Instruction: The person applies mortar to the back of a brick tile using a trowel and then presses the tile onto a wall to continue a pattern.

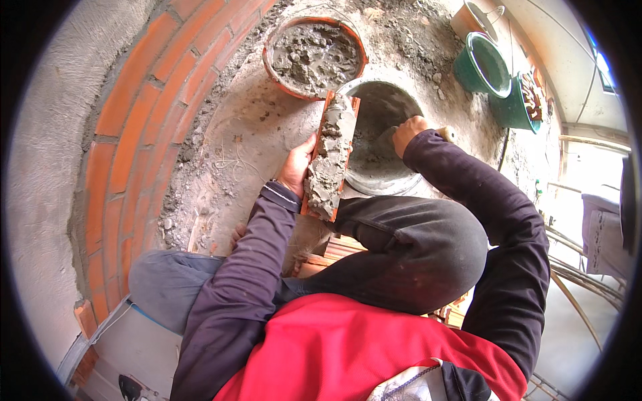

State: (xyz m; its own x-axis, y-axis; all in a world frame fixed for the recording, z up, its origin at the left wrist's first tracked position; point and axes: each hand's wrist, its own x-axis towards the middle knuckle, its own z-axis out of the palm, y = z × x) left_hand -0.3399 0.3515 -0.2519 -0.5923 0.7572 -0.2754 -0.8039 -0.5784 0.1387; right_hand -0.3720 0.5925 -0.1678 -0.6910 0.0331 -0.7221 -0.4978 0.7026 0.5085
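My left hand (296, 165) is closed on the long side of an orange brick (355, 105), held out in front of me. A thick, uneven layer of wet grey mortar (334, 144) covers the brick's upper face. My right hand (409, 135) grips a trowel, whose pale handle end (447, 134) sticks out past the wrist. The trowel's blade is hard to make out against the grey inside of a round mortar-smeared bucket (416, 107). The brick overlaps this bucket's left rim. Beyond the brick stands an orange bucket (267, 61) full of lumpy mortar (314, 57).
A curved-looking brick wall (134, 130) runs along the left. Green buckets (466, 70) and a tan bucket (461, 23) stand at the far right, one holding brick pieces (533, 97). More bricks (342, 248) lie beneath my bent leg. Rubble (184, 194) lines the wall's foot.
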